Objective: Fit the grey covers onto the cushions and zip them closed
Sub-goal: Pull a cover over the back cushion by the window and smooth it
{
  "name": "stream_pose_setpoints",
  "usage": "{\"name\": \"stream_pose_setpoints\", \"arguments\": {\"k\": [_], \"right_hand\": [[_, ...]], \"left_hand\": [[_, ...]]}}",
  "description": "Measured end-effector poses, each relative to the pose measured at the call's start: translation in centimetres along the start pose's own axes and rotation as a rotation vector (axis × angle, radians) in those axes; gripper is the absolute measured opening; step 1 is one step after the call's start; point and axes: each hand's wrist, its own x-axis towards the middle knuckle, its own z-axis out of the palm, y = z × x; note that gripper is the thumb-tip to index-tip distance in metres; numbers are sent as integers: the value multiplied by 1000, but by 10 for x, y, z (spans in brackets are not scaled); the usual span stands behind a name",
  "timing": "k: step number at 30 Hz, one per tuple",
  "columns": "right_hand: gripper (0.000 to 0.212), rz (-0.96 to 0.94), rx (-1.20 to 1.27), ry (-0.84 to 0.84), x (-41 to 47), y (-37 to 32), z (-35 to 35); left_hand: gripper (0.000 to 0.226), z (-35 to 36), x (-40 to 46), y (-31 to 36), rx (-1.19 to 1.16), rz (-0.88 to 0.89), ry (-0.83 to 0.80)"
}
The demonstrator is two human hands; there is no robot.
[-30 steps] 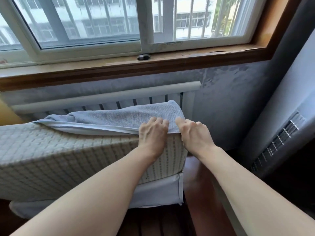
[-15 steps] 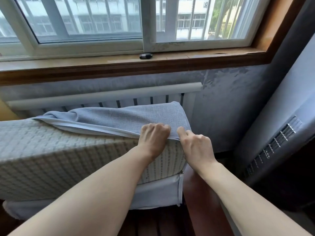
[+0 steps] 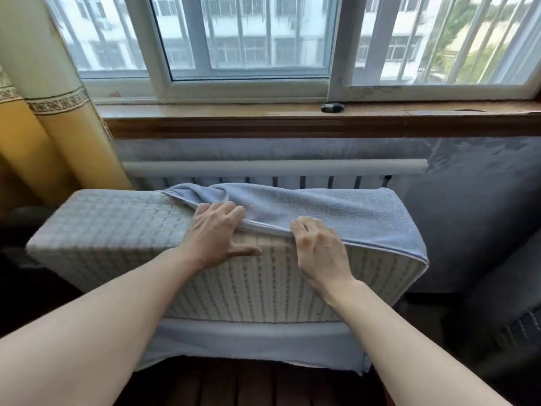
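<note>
Both hands at the grey cover's open edge, cover half on the cushion.
Left hand (image 3: pixel 215 234) lies flat with fingers under the grey cover (image 3: pixel 336 212); right hand (image 3: pixel 319 249) grips its piped edge. Cushion (image 3: pixel 123 227) stands on edge before the radiator (image 3: pixel 275 171), right end covered.

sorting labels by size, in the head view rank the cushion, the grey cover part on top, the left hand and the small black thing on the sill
1. cushion
2. grey cover
3. left hand, enlarged by nearness to the camera
4. small black object on the sill
</note>
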Motion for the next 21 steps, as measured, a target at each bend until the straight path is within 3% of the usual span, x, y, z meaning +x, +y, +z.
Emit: {"name": "stream_pose_setpoints", "arguments": {"k": [3,6,10,15,18,21], "right_hand": [[17,41,85,-6,19,-44,16],[20,108,42,-17,32,-86,34],[26,264,-51,-82,48,-141,57],[30,446,-73,-168,64,-176,72],[19,455,-127,-172,63,-178,71],[19,452,-156,-241,72,-181,72]], "left_hand": [[67,3,-11,-37,-50,-66,2],[38,9,-14,-65,-124,-137,53],[16,11,-5,-87,-217,-218,30],[21,15,3,-121,-276,-252,34],[13,15,7,-142,-304,-346,-18],[20,18,15,-163,-234,-377,-90]]}}
